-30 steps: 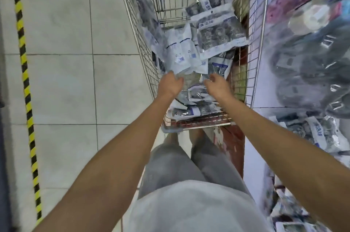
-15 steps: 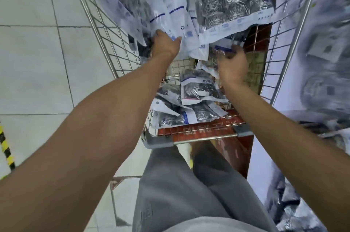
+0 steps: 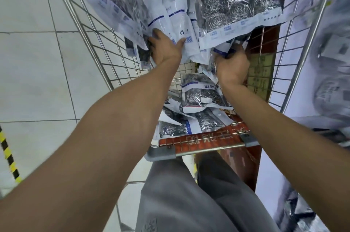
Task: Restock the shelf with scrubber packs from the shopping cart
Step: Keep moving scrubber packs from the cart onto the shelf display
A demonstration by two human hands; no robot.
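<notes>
Both hands deeper in shopping cart (image 3: 91, 29) than 0.5 s ago, packs lifted higher. Left hand (image 3: 164, 48) grips bunch of white scrubber packs (image 3: 176, 21), fanned above fingers. Right hand (image 3: 232, 65) closed on pack edge under large scrubber pack (image 3: 234, 2). Wire walls close both sides; loose packs (image 3: 198, 95) below wrists.

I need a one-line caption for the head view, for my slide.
Both hands, left and right, grasp scrubber packs inside the cart.
</notes>
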